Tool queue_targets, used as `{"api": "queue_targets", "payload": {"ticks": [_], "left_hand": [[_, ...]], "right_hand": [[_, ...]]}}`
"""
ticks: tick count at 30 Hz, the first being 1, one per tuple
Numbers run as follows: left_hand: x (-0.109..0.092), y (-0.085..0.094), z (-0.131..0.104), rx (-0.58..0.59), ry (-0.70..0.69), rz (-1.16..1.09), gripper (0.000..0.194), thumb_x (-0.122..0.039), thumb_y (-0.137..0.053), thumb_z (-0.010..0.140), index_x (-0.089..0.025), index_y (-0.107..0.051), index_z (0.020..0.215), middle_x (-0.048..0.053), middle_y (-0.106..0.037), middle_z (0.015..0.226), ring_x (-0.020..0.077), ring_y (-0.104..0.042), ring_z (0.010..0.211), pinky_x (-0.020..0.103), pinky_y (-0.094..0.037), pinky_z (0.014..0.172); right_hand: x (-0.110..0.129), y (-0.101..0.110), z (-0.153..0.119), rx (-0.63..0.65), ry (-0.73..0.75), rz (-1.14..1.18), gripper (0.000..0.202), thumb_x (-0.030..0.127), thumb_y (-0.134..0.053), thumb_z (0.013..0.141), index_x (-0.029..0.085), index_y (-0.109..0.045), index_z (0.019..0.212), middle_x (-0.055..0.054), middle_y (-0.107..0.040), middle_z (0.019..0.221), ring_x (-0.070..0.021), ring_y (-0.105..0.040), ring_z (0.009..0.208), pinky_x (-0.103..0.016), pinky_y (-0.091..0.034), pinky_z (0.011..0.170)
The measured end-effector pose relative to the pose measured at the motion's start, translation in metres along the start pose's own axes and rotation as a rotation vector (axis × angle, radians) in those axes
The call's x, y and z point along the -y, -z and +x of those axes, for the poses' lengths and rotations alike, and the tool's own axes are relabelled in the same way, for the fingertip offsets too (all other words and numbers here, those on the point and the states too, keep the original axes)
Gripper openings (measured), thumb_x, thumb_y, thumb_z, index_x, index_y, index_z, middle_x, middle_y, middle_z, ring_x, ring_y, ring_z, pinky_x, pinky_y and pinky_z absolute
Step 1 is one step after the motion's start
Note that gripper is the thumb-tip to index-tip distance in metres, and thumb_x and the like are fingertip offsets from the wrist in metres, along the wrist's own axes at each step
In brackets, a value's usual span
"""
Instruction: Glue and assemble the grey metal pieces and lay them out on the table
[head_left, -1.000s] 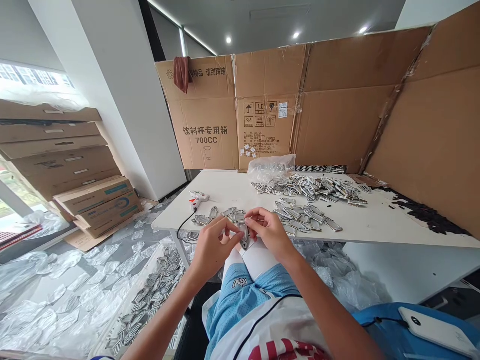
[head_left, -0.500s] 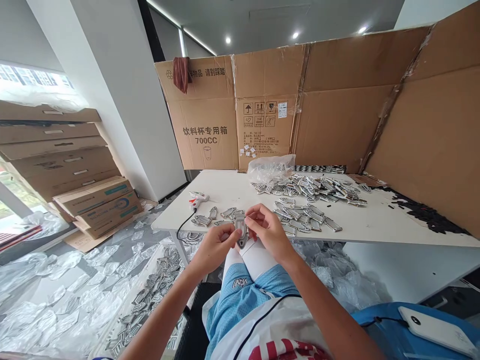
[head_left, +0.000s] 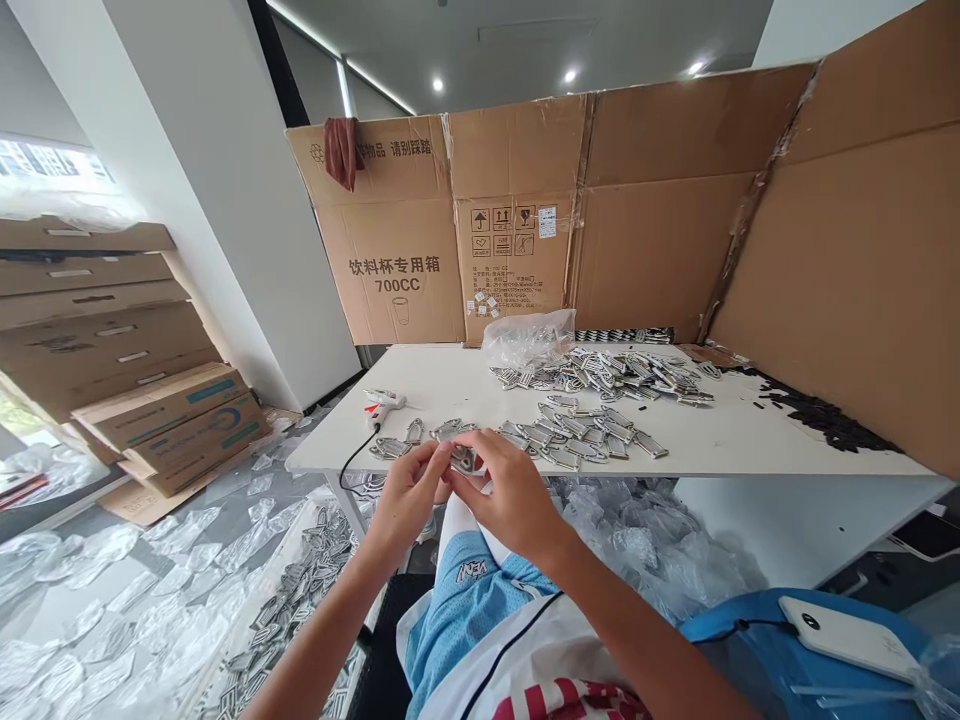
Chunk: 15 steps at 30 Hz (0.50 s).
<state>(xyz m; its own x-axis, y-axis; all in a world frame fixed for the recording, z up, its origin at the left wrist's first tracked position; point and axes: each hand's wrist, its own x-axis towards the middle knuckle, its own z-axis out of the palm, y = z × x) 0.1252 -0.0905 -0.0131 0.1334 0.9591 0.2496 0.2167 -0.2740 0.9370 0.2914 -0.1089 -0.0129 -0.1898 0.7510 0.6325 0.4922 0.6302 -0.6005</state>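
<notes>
One silvery piece (head_left: 464, 459) between both hands (head_left: 409, 495) (head_left: 514, 492)

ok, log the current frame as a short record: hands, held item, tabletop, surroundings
left hand: fingertips on the silver piece
right hand: fingertips on the same piece
held item: one silver piece, partly hidden by fingers
table, left: glue gun, corded
table, middle: near pile and far pile of silver pieces; clear plastic bag by the far pile
table, right: black strips
behind table: cardboard panels
</notes>
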Motion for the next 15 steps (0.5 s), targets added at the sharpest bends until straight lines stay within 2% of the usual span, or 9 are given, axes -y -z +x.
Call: {"api": "queue_targets", "payload": {"ticks": [3,5,8,10,12,15], "left_hand": [[-0.001,0.000,0.001,0.026,-0.014,0.034,0.055,-0.068,-0.058,0.097,-0.019,-0.055,0.073,-0.003,-0.040,0.066,0.0134,-0.035,0.063,0.026,-0.028,0.057],[-0.003,0.001,0.002,0.059,0.018,0.023,0.057,-0.071,-0.057,0.097,-0.020,-0.054,0.072,-0.004,-0.039,0.065,0.0130,-0.034,0.061,0.026,-0.027,0.057],[-0.006,0.003,0.003,0.112,0.124,-0.048,0.059,-0.077,-0.056,0.093,-0.019,-0.064,0.082,-0.005,-0.040,0.064,0.0115,-0.030,0.056,0.026,-0.023,0.054],[-0.005,0.004,0.004,0.141,0.195,-0.095,0.062,-0.078,-0.059,0.090,-0.017,-0.070,0.092,-0.005,-0.041,0.064,0.0108,-0.028,0.055,0.026,-0.021,0.053],[-0.001,0.006,0.005,0.162,0.250,-0.156,0.059,-0.074,-0.064,0.088,-0.016,-0.073,0.097,-0.005,-0.044,0.066,0.0106,-0.030,0.056,0.025,-0.023,0.054],[0.010,0.008,0.008,0.187,0.323,-0.321,0.045,-0.058,-0.073,0.088,-0.017,-0.073,0.105,-0.003,-0.051,0.077,0.0105,-0.039,0.063,0.024,-0.033,0.060]], "right_hand": [[-0.005,0.001,0.002,0.006,-0.072,0.128,0.012,0.033,-0.067,0.100,0.026,-0.072,0.108,-0.004,-0.072,0.095,-0.0207,-0.063,0.080,-0.034,-0.050,0.071],[-0.013,0.002,0.005,0.047,-0.147,0.284,0.014,0.039,-0.070,0.098,0.027,-0.075,0.105,-0.002,-0.074,0.097,-0.0196,-0.065,0.081,-0.032,-0.052,0.071],[-0.035,0.004,0.010,0.088,-0.268,0.494,0.024,0.046,-0.077,0.092,0.027,-0.078,0.108,-0.003,-0.076,0.106,-0.0205,-0.068,0.092,-0.031,-0.054,0.077],[-0.055,0.012,0.012,0.075,-0.343,0.573,0.032,0.049,-0.081,0.088,0.025,-0.078,0.109,-0.004,-0.076,0.108,-0.0208,-0.067,0.093,-0.031,-0.054,0.074],[-0.080,0.027,0.013,0.030,-0.396,0.585,0.039,0.051,-0.083,0.084,0.023,-0.077,0.110,-0.005,-0.076,0.107,-0.0199,-0.066,0.087,-0.029,-0.053,0.067],[-0.125,0.068,0.009,-0.089,-0.440,0.450,0.044,0.054,-0.084,0.081,0.022,-0.076,0.110,-0.007,-0.075,0.113,-0.0214,-0.067,0.089,-0.031,-0.055,0.070]]}}
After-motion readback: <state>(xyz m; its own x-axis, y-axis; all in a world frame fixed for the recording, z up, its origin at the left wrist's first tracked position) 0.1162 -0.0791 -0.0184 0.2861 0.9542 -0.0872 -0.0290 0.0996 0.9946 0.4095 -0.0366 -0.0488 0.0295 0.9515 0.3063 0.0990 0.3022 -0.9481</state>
